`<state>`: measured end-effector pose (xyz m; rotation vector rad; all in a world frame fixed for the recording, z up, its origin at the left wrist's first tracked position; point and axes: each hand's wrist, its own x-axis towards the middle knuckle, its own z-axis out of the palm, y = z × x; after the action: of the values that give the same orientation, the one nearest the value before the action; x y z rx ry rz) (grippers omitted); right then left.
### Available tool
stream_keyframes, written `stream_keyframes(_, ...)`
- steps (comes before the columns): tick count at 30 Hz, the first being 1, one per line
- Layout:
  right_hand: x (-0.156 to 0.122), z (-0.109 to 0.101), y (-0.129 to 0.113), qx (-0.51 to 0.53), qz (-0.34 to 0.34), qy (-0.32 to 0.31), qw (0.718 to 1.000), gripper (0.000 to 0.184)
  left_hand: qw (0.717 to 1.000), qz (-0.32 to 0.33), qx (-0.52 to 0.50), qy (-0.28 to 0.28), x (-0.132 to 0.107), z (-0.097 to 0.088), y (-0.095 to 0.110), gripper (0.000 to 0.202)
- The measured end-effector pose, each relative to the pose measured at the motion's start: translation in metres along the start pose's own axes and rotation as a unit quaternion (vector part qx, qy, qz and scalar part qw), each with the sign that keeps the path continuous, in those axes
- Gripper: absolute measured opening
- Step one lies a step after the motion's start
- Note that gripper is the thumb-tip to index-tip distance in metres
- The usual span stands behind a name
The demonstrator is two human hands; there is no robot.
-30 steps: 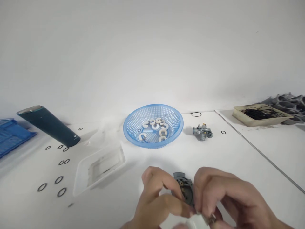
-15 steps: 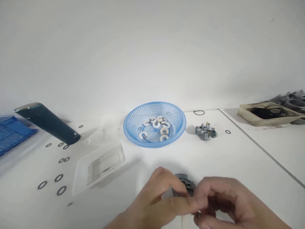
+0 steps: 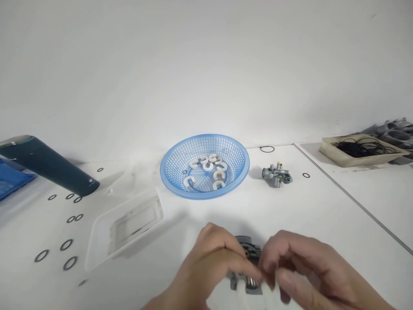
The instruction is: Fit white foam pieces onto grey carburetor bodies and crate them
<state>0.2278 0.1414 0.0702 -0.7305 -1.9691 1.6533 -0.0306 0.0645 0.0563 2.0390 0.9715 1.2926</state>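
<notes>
A grey metal carburetor (image 3: 248,243) sits at the front of the table, partly covered by my fingers. My left hand (image 3: 209,267) is curled around its near left side, thumb and index finger reaching across it. A white U-shaped float (image 3: 241,295) shows at the carburetor's near side, its two arms pointing toward me. My right hand (image 3: 309,267) is closed at the right side of the carburetor, its fingertips beside the float's right arm. Whatever those fingertips pinch is too small and blurred to make out.
A blue basket (image 3: 164,181) holds several white floats. Another carburetor (image 3: 277,174) stands to its right, near a tray (image 3: 348,161) of black rings. On the left are a white tray (image 3: 93,245), a dark tumbler (image 3: 61,168), a blue bin (image 3: 14,176) and scattered O-rings (image 3: 70,263).
The view has shifted slightly, so the tabletop things on the left sit further left. My right fingertips have moved a little apart from my left thumb, and more of the carburetor and float shows.
</notes>
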Motion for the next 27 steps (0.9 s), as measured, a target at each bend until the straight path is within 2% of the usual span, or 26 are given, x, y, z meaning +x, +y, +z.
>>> stream_keyframes(2, 0.002, -0.013, 0.003, -0.071, -0.023, 0.031, 0.997, 0.033, 0.999, -0.047, 0.008, 0.025, 0.005, -0.006, 0.003, 0.05)
stream_keyframes(4, 0.004, -0.023, 0.009, -0.109, -0.031, 0.051, 0.992, 0.028, 0.996, -0.09, 0.009, 0.02, 0.009, -0.012, 0.005, 0.065)
stream_keyframes(7, 0.009, -0.029, 0.021, -0.106, -0.027, 0.026, 0.994, 0.022, 0.995, -0.102, -0.001, 0.001, 0.009, -0.015, 0.005, 0.075)
stream_keyframes(11, 0.012, -0.022, 0.035, -0.087, -0.032, -0.014, 0.996, 0.016, 0.992, -0.121, -0.033, -0.003, 0.005, -0.011, 0.002, 0.078)
stream_keyframes(20, 0.013, -0.008, 0.044, -0.073, -0.081, 0.018, 0.994, 0.004, 0.99, -0.131, -0.046, -0.007, 0.004, -0.001, -0.007, 0.079)
stream_keyframes(27, 0.015, -0.008, 0.046, -0.058, -0.072, 0.024, 0.995, 0.007, 0.994, -0.106, -0.009, 0.012, -0.001, 0.006, -0.019, 0.076)
